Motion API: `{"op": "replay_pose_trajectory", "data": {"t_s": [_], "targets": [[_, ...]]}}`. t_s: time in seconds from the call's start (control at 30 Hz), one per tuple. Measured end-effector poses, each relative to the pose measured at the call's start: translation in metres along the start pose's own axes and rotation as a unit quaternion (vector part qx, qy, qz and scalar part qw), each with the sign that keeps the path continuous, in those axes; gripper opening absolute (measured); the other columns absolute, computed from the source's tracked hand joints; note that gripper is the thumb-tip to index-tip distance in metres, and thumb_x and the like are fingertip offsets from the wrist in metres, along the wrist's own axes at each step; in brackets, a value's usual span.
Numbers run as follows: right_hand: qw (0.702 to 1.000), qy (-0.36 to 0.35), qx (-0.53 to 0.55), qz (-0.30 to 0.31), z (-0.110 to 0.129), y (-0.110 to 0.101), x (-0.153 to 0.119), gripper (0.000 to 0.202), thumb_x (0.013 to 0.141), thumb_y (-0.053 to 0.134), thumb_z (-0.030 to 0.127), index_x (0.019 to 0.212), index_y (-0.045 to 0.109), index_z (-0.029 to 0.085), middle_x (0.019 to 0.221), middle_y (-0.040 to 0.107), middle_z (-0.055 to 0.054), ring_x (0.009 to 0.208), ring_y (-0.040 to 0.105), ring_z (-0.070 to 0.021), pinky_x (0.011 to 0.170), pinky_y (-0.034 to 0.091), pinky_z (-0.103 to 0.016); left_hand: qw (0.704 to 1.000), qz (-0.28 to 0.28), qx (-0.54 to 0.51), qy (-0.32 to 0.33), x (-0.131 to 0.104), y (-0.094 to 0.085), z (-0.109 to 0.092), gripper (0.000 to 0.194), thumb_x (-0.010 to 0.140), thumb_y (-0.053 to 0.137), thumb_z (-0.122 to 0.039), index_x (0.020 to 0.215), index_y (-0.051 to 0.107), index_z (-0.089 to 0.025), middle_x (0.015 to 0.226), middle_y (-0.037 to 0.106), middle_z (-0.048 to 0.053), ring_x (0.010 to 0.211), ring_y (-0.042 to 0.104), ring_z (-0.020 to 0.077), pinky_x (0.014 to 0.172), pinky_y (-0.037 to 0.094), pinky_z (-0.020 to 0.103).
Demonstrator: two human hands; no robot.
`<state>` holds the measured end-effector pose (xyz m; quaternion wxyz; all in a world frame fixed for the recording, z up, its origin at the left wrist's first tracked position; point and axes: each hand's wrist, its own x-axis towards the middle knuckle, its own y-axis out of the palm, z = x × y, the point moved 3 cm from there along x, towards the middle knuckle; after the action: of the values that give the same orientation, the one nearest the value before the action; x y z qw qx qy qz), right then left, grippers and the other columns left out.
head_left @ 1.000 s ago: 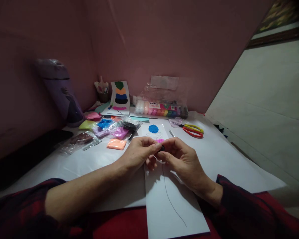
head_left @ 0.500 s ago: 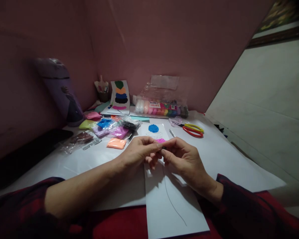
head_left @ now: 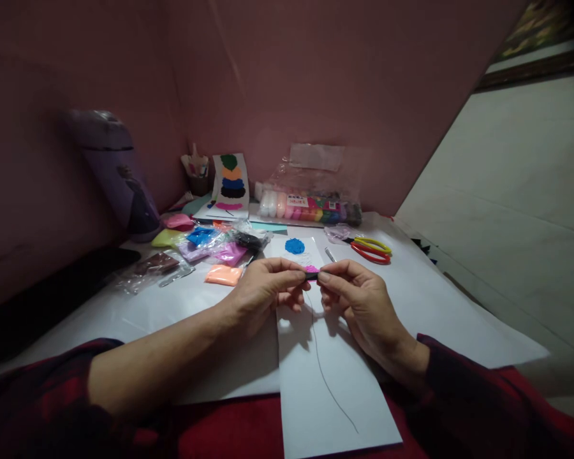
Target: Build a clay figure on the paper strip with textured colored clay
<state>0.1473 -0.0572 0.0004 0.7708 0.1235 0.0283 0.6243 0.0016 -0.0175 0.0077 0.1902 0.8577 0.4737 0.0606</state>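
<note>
A short strip of black modelling clay is stretched between my two hands. My left hand pinches its left end between thumb and fingers, and my right hand pinches the right end the same way. Both hands hover over a long white paper. On that paper, beyond my fingers, lie a blue clay patch, a white patch and a pink patch, the pink one partly hidden by the hands. A thin curved line runs down the paper toward me.
Bagged clay in several colours, with an orange pack nearest, lies left of the paper. Scissors with red and yellow handles rest at the right. Behind stand a bag of clay tubes, a card with coloured patches and a purple bottle.
My hands have moved slightly apart, so the black clay between the fingertips now shows as a strip. Before, the fingertips were together and mostly covered it.
</note>
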Motion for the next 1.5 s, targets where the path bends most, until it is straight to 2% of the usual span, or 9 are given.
{"op": "replay_pose_trajectory", "data": {"t_s": [0.1,0.27,0.5,0.63,0.93,1.13,1.27,1.37,1.5], "targets": [[1.0,0.003,-0.015,-0.006,-0.003,-0.002,0.002,0.019,0.069,0.078,0.027,0.077,0.064,0.017,0.054,0.06,0.004,0.045,0.052,-0.0071,0.041,0.043,-0.017,1.0,0.009,0.01,-0.003,0.0,-0.002,0.0,0.014,0.074,0.07,-0.02,0.082,0.065,-0.01,0.075,0.066,0.004,0.053,0.058,0.0071,0.046,0.046,0.017],[0.997,-0.019,-0.067,0.016,-0.005,-0.002,0.003,0.019,0.073,0.076,0.031,0.081,0.066,0.017,0.054,0.06,0.003,0.043,0.052,-0.0074,0.039,0.043,-0.017,0.999,0.003,0.053,0.007,0.001,-0.004,0.002,0.019,0.07,0.074,-0.024,0.081,0.065,-0.011,0.055,0.055,-0.002,0.047,0.052,0.0068,0.041,0.044,0.017],[0.992,-0.038,-0.086,0.085,-0.002,0.005,-0.001,0.019,0.082,0.066,0.033,0.091,0.067,0.016,0.056,0.061,0.003,0.045,0.055,-0.0086,0.044,0.045,-0.02,0.994,-0.011,0.097,0.046,0.0,-0.001,-0.002,0.026,0.068,0.075,-0.026,0.084,0.059,-0.012,0.051,0.056,-0.003,0.039,0.05,0.0084,0.038,0.042,0.019],[0.988,-0.049,-0.091,0.115,0.001,0.009,-0.004,0.02,0.078,0.071,0.031,0.09,0.066,0.017,0.063,0.064,0.001,0.053,0.057,-0.0102,0.049,0.047,-0.022,0.991,0.003,0.13,0.039,-0.001,0.001,-0.003,0.023,0.073,0.07,-0.029,0.084,0.062,-0.01,0.05,0.057,-0.002,0.037,0.049,0.0069,0.038,0.038,0.017],[0.983,-0.083,-0.114,0.118,0.001,0.011,-0.008,0.013,0.079,0.071,0.027,0.084,0.063,0.019,0.066,0.066,0.002,0.052,0.055,-0.0099,0.049,0.044,-0.023,0.995,0.035,0.097,-0.012,0.001,-0.001,0.001,0.027,0.071,0.072,-0.035,0.074,0.06,-0.01,0.048,0.057,0.0,0.038,0.051,0.0083,0.039,0.041,0.018],[0.981,-0.102,-0.124,0.107,0.001,0.008,-0.007,0.012,0.079,0.072,0.026,0.084,0.064,0.018,0.066,0.065,0.002,0.054,0.054,-0.0092,0.05,0.045,-0.022,0.996,0.037,0.083,-0.023,0.0,0.001,-0.001,0.026,0.07,0.073,-0.031,0.074,0.06,-0.009,0.05,0.058,0.001,0.04,0.053,0.0084,0.04,0.041,0.018],[0.985,-0.085,-0.113,0.102,0.004,0.007,-0.007,0.011,0.079,0.07,0.026,0.083,0.065,0.018,0.068,0.065,0.001,0.054,0.055,-0.0095,0.051,0.046,-0.023,0.997,0.028,0.065,-0.009,-0.002,0.003,-0.003,0.023,0.067,0.074,-0.025,0.076,0.06,-0.009,0.063,0.061,0.001,0.045,0.055,0.0088,0.043,0.046,0.021],[0.991,-0.063,-0.081,0.087,0.006,0.007,-0.007,0.01,0.076,0.072,0.026,0.077,0.065,0.018,0.063,0.062,0.002,0.05,0.053,-0.009,0.049,0.046,-0.022,0.995,0.032,0.096,0.008,-0.002,0.006,-0.004,0.021,0.067,0.073,-0.023,0.077,0.059,-0.01,0.062,0.06,0.001,0.044,0.055,0.0096,0.043,0.048,0.024],[0.998,0.021,-0.009,0.057,0.004,0.006,-0.006,0.014,0.073,0.072,0.024,0.07,0.061,0.017,0.058,0.058,0.003,0.044,0.05,-0.008,0.041,0.043,-0.02,0.985,0.023,0.159,0.067,-0.003,0.008,-0.005,0.013,0.071,0.066,-0.019,0.077,0.058,-0.011,0.059,0.058,-0.001,0.042,0.052,0.0083,0.04,0.046,0.022]]}}
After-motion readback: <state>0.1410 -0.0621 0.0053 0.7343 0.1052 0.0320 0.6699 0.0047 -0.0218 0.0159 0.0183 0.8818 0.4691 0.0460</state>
